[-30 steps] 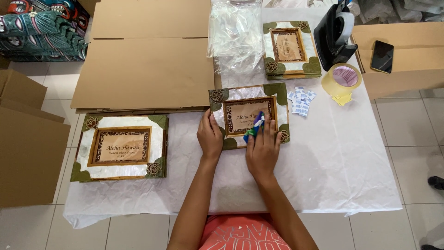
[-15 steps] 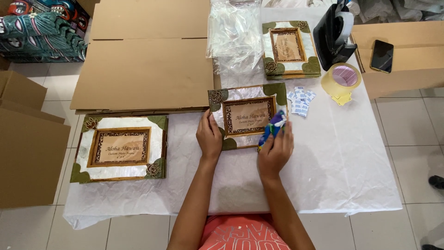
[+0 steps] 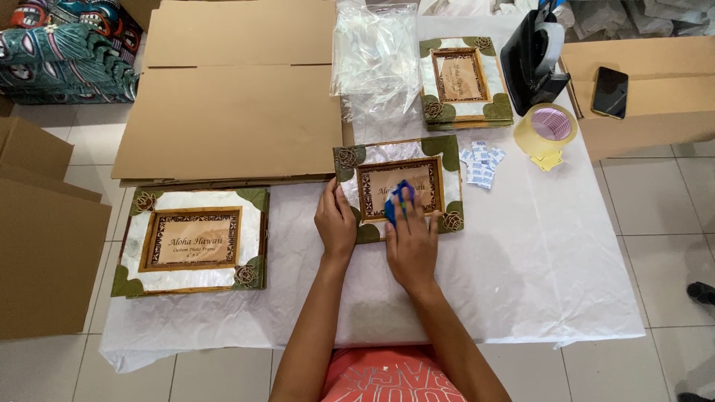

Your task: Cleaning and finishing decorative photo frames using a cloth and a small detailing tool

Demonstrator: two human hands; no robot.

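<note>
A decorated photo frame (image 3: pixel 439 152) with green corners and a pearly border lies in the middle of the white-covered table (image 3: pixel 551 260). My left hand (image 3: pixel 335 221) presses flat on its left edge, fingers together. My right hand (image 3: pixel 411 244) rests on the frame's lower part and grips a blue and green cloth (image 3: pixel 397 199) against the glass in the centre. A larger frame of the same kind (image 3: pixel 192 241) lies to the left, apart from both hands.
A stack of similar frames (image 3: pixel 463 80) sits at the back, beside clear plastic bags (image 3: pixel 376 56). Small white sachets (image 3: pixel 481 164), a tape roll (image 3: pixel 547 128), a tape dispenser (image 3: pixel 535 56) and a phone (image 3: pixel 611 91) lie right. Flat cardboard sheets (image 3: pixel 231 112) lie back left.
My right hand with the cloth moved right along the frame, then back left to its centre. My left hand stayed on the frame's left edge.
</note>
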